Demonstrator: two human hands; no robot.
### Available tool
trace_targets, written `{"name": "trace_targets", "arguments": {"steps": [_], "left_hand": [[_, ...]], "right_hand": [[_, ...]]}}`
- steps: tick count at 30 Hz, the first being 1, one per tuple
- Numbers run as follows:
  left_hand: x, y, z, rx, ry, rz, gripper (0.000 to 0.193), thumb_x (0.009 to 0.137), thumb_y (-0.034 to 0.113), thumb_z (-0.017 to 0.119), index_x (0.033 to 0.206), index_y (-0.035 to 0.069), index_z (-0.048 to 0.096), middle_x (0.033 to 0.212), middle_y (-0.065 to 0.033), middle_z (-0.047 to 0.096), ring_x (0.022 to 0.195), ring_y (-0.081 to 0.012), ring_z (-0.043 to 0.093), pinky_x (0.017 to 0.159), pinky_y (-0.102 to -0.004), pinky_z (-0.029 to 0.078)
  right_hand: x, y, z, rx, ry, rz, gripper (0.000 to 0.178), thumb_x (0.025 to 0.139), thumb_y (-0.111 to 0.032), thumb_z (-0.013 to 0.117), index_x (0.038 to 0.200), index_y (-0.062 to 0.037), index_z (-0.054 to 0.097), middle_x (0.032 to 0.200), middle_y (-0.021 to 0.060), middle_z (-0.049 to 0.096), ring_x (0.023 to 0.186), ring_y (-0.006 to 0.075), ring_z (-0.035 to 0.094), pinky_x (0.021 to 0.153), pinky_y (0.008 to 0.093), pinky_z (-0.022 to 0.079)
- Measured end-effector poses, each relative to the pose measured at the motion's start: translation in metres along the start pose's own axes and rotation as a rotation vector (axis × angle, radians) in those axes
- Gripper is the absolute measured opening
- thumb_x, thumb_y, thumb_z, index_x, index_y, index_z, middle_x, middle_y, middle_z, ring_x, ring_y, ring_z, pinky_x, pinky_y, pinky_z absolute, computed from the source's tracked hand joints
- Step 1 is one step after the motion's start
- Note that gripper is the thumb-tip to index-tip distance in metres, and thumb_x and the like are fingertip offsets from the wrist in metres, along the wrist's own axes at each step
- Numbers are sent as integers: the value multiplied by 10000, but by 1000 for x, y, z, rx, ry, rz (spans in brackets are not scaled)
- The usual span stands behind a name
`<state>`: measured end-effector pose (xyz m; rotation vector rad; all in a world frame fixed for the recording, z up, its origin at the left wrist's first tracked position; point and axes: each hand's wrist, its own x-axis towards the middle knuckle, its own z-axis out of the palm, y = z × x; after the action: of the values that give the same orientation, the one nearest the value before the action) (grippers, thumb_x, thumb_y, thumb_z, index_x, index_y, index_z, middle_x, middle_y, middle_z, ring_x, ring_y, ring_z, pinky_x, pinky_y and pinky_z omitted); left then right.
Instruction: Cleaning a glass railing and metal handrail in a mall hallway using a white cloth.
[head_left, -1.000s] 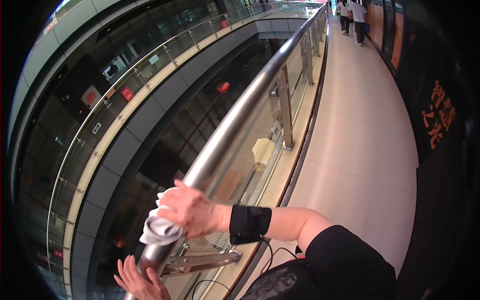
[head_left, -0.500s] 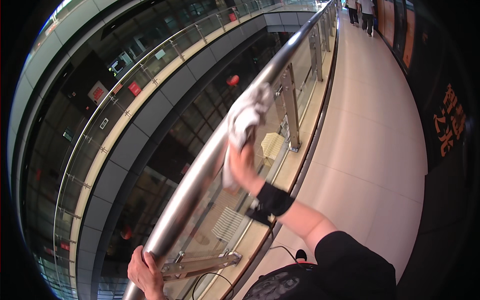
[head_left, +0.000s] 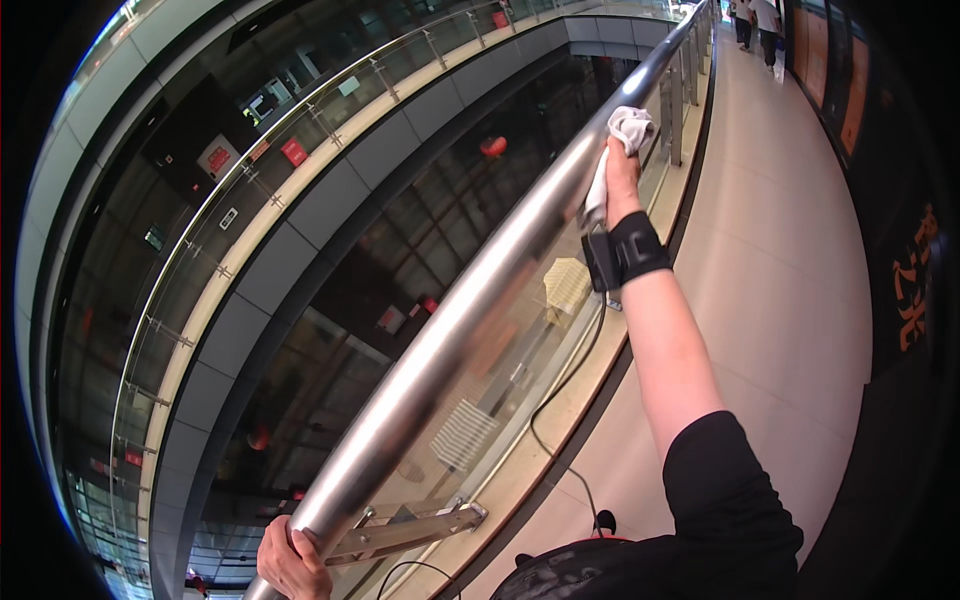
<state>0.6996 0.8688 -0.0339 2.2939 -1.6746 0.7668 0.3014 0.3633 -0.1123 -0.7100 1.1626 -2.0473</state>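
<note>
At the near end, low in the picture, the person's left hand [head_left: 290, 560] is clenched around the steel handrail [head_left: 470, 300] just above a bracket [head_left: 410, 530], about where it gripped half a second ago, so it serves as the anchor while the other arm works. A thin cable [head_left: 560, 390] trails from the chest up to a black wrist strap [head_left: 630, 250] on the right forearm. That arm has stretched out almost straight: a second ago the right hand [head_left: 620, 170] lay close to the body on the rail, half a second ago it was midway, and now it is far up the rail, fingers closed on the white cloth [head_left: 625, 135], which is bunched over the top of the rail and hangs a little down its near side. The sweep looks close to the end of the arm's reach, so this stretch of rail has likely been wiped in one long pass. Beyond, glass panels [head_left: 520, 340] drop under the rail, the pale floor [head_left: 790, 230] runs on, and people [head_left: 755, 20] walk far off.
</note>
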Motion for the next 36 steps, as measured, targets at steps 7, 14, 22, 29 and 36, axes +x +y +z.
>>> {"name": "trace_targets", "arguments": {"steps": [7, 14, 22, 29, 36], "left_hand": [[0, -3, 9, -60, -43, -107, 369, 875, 318, 386, 890, 7, 583, 784, -185, 586, 725, -388, 561, 670, -439, 426], [3, 0, 9, -79, 14, -88, 353, 874, 315, 396, 890, 20, 591, 755, -166, 580, 707, -369, 561, 644, -434, 427], [6, 2, 11, -77, 66, -51, 332, 905, 317, 383, 841, 63, 588, 746, -144, 582, 707, -344, 573, 627, -414, 429], [2, -4, 9, -47, -49, -99, 294, 875, 288, 439, 877, 40, 596, 801, -156, 608, 740, -348, 585, 660, -407, 448], [25, 17, -18, 196, -111, 266, 864, 766, 650, 516, 1306, -13, 394, 1118, -193, 549, 995, -344, 535, 891, -426, 379]], "right_hand": [[-196, -83, 22, -448, -611, -1188, 194, 688, -255, 662, 763, -82, 616, 722, 90, 599, 697, 273, 588, 691, 375, 459], [-340, -119, 49, -679, -1642, -909, 224, 706, -301, 597, 759, -89, 648, 755, 124, 641, 743, 291, 634, 744, 350, 468], [-142, -128, 53, -1357, -1227, -494, 338, 705, -367, 543, 743, -73, 706, 789, 134, 668, 775, 276, 654, 712, 347, 501], [-339, -106, 37, -475, -1298, -1089, 186, 699, -280, 626, 833, -152, 618, 650, 67, 579, 673, 252, 616, 657, 394, 463], [-366, -93, 20, -65, -1013, -1022, 203, 644, -197, 641, 816, -97, 602, 811, 96, 592, 793, 264, 595, 710, 391, 466]]}}
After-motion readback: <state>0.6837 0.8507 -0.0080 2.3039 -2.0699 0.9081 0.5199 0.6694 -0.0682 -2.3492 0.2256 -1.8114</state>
